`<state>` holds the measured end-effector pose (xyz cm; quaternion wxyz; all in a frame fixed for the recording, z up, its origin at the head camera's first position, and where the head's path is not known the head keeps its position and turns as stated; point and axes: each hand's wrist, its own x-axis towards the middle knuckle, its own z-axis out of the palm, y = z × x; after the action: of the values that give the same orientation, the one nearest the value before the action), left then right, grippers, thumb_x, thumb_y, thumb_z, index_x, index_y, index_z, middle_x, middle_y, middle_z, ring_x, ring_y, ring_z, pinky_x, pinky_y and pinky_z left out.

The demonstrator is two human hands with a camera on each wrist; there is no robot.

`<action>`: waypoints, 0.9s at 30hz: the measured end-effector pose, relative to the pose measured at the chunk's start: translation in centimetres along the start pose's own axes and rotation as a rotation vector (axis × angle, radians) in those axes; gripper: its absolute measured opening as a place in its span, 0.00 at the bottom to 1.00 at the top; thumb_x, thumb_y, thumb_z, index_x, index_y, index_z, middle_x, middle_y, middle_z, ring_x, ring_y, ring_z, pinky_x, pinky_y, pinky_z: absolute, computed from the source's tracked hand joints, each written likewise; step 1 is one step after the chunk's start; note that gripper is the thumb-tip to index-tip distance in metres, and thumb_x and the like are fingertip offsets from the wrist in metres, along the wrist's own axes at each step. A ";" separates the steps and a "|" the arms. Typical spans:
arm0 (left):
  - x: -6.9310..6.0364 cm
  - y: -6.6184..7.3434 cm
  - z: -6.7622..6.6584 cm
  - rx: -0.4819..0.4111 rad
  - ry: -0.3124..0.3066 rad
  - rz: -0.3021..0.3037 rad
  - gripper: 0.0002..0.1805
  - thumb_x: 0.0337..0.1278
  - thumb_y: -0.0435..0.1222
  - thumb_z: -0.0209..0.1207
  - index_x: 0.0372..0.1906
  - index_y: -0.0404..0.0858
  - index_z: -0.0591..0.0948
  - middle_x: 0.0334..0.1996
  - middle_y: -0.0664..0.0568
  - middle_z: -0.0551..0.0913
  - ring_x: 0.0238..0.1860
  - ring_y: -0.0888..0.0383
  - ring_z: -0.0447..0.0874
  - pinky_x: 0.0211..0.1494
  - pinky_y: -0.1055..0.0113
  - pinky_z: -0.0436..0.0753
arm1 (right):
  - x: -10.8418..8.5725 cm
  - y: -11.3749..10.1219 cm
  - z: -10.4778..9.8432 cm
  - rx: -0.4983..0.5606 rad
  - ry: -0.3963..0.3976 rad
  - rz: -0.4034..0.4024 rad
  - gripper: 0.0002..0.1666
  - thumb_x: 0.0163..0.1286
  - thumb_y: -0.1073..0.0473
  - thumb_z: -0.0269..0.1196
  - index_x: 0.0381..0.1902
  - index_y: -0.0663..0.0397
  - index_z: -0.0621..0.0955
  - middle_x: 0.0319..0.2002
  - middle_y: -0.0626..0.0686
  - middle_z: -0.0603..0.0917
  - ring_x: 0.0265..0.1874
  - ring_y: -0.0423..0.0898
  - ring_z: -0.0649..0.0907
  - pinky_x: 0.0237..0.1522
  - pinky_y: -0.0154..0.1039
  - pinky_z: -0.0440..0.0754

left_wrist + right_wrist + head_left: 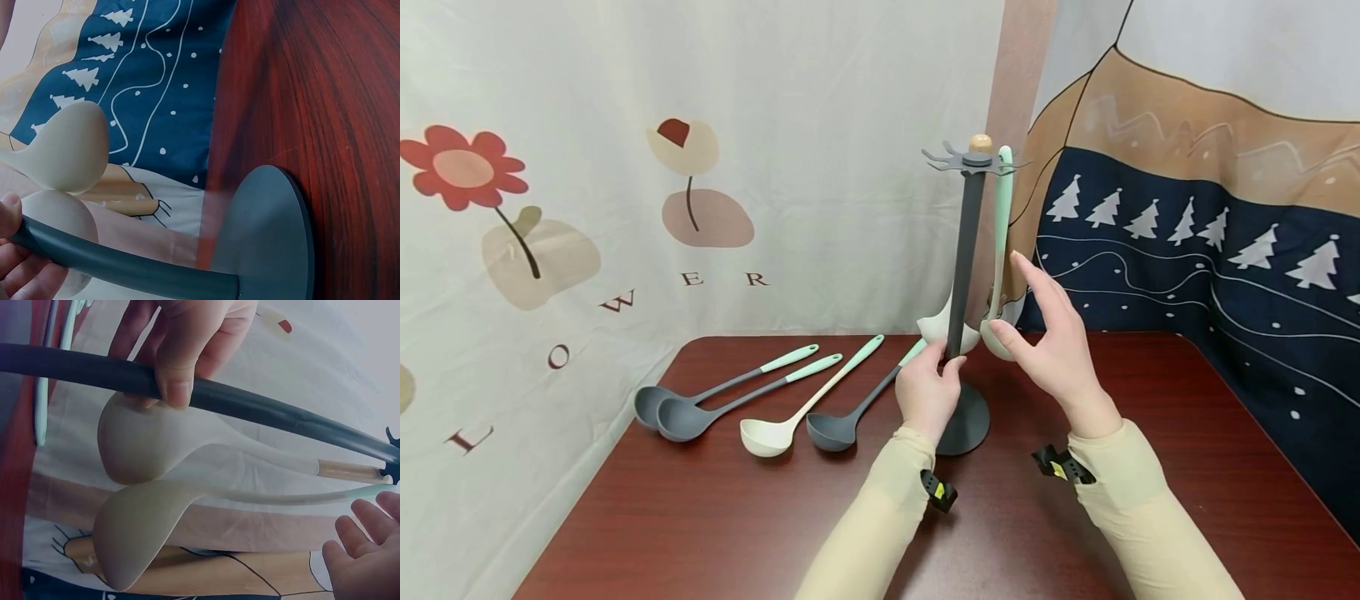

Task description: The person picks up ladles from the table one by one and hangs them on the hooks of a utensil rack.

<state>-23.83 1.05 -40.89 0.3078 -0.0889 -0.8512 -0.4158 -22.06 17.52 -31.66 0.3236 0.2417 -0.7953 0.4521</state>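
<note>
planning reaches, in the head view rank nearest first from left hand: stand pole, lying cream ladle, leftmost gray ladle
1. Stand pole: gripped by the left hand.
2. Lying cream ladle: left of that hand.
3. Leftmost gray ladle: farther left, at the row's end.

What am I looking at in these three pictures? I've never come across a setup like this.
There is no machine here, only a person using bare hands. The wide picture comes from a camera on the head; the other two come from wrist cameras, one per arm. On the table lie three grey ladles and one cream ladle. The left hand grips the post of a dark stand, where a white ladle and a mint-handled ladle hang. The right hand is open beside the latter; whether it touches is unclear.
</note>
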 end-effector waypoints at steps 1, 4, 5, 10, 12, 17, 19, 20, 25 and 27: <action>0.0 0.0 0.0 0.002 0.000 0.003 0.05 0.56 0.38 0.70 0.36 0.45 0.85 0.25 0.59 0.84 0.28 0.61 0.81 0.32 0.66 0.79 | 0.0 -0.1 0.1 0.005 -0.002 0.001 0.44 0.61 0.62 0.68 0.74 0.49 0.67 0.71 0.51 0.69 0.70 0.50 0.65 0.68 0.61 0.62; 0.0 -0.2 0.1 -0.001 0.003 0.009 0.05 0.56 0.38 0.70 0.36 0.45 0.85 0.24 0.59 0.83 0.27 0.61 0.80 0.31 0.66 0.78 | 0.1 -0.2 0.3 0.033 -0.015 0.008 0.44 0.61 0.62 0.68 0.75 0.47 0.66 0.71 0.49 0.69 0.70 0.48 0.66 0.67 0.60 0.63; 0.0 -0.2 0.1 -0.007 0.005 0.009 0.05 0.56 0.38 0.70 0.36 0.46 0.85 0.24 0.59 0.83 0.27 0.61 0.80 0.31 0.66 0.78 | 0.2 -0.3 0.4 0.046 -0.021 0.011 0.44 0.61 0.62 0.68 0.75 0.47 0.66 0.71 0.49 0.69 0.70 0.47 0.66 0.67 0.59 0.64; -0.1 -0.3 0.0 -0.027 0.017 0.006 0.05 0.56 0.38 0.70 0.38 0.45 0.86 0.27 0.59 0.85 0.28 0.61 0.82 0.32 0.67 0.79 | 0.4 -1.1 0.7 0.107 -0.053 0.026 0.45 0.60 0.66 0.68 0.75 0.53 0.65 0.70 0.53 0.70 0.68 0.48 0.68 0.67 0.56 0.66; -0.1 -0.3 0.0 -0.030 0.016 0.004 0.06 0.56 0.38 0.70 0.38 0.45 0.86 0.27 0.59 0.86 0.29 0.61 0.82 0.32 0.67 0.79 | 0.6 -1.2 0.9 0.118 -0.059 0.030 0.45 0.60 0.66 0.68 0.75 0.53 0.65 0.70 0.53 0.71 0.68 0.48 0.69 0.67 0.56 0.66; -0.1 -0.2 -0.1 -0.022 0.007 -0.003 0.06 0.56 0.38 0.70 0.38 0.44 0.86 0.27 0.58 0.86 0.29 0.60 0.82 0.31 0.66 0.79 | 1.0 -0.9 1.6 0.120 -0.066 0.029 0.44 0.62 0.64 0.68 0.75 0.48 0.65 0.69 0.50 0.71 0.67 0.48 0.70 0.66 0.56 0.68; -0.2 -0.2 -0.2 -0.015 0.003 -0.005 0.06 0.56 0.38 0.70 0.38 0.44 0.86 0.28 0.58 0.86 0.29 0.60 0.82 0.32 0.66 0.79 | 1.2 -0.9 1.9 0.118 -0.071 0.035 0.44 0.63 0.63 0.68 0.75 0.48 0.65 0.69 0.50 0.71 0.67 0.48 0.71 0.65 0.56 0.69; -0.2 -0.2 -0.2 -0.016 0.001 -0.006 0.06 0.56 0.38 0.70 0.38 0.44 0.85 0.28 0.58 0.86 0.28 0.60 0.82 0.32 0.66 0.79 | 1.3 -0.9 2.0 0.119 -0.073 0.037 0.44 0.63 0.63 0.68 0.75 0.48 0.65 0.69 0.50 0.72 0.67 0.48 0.71 0.65 0.55 0.69; -0.1 -0.2 -0.4 -0.012 -0.013 -0.003 0.05 0.58 0.39 0.69 0.37 0.44 0.85 0.27 0.58 0.85 0.28 0.60 0.81 0.31 0.66 0.79 | 1.7 -0.9 2.6 0.113 -0.074 0.052 0.43 0.64 0.63 0.68 0.75 0.50 0.64 0.68 0.52 0.73 0.66 0.48 0.72 0.65 0.50 0.71; -0.1 -0.1 -0.5 -0.014 -0.017 0.000 0.05 0.58 0.39 0.69 0.37 0.44 0.85 0.27 0.58 0.85 0.27 0.60 0.81 0.31 0.66 0.79 | 1.8 -0.9 2.8 0.110 -0.073 0.059 0.43 0.65 0.62 0.67 0.75 0.51 0.64 0.68 0.53 0.73 0.65 0.48 0.73 0.65 0.49 0.71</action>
<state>-23.58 0.60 -40.83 0.2997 -0.0945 -0.8508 -0.4211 -23.52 14.44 -30.88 0.2671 0.2519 -0.7872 0.4955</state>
